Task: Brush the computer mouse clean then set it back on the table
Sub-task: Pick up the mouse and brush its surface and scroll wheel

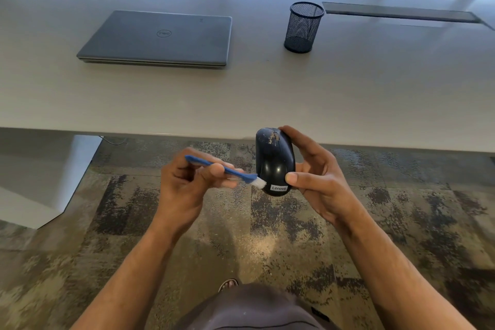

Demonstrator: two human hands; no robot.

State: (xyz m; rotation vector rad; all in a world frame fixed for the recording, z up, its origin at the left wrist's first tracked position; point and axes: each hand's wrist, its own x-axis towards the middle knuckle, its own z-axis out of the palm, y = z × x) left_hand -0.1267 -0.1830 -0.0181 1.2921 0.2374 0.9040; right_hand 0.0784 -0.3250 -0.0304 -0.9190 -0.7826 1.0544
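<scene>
The right hand (318,179) is wrapped around a black computer mouse (274,162), thumb pressed on its near end just beside a white Lenovo label and fingertips curled over its far end; the mouse is held in the air, in front of the counter's near edge and above the floor, its glossy back turned up toward the camera and its far end marked with pale brownish smudges. The left hand (187,182) grips a small blue brush (227,170) by the handle, fingers curled round it and the thumb lying along the shaft; the handle slants up to the left, and the white bristles at its right end meet the mouse's lower left side, near the label. The two hands are close together at the same height, with the mouse between them.

Beyond them the pale counter (267,99) spreads across the upper half of the view; on it lies a closed grey laptop (158,39) to the left, and a dark mesh pen cup (304,27) stands upright to the right, well apart from the laptop; a long dark slot (399,12) runs along the counter's surface past the cup. Under the hands lies a mottled brown and grey carpet (401,222); at the bottom edge a sandalled foot (228,284) shows beside dark clothing (254,308).
</scene>
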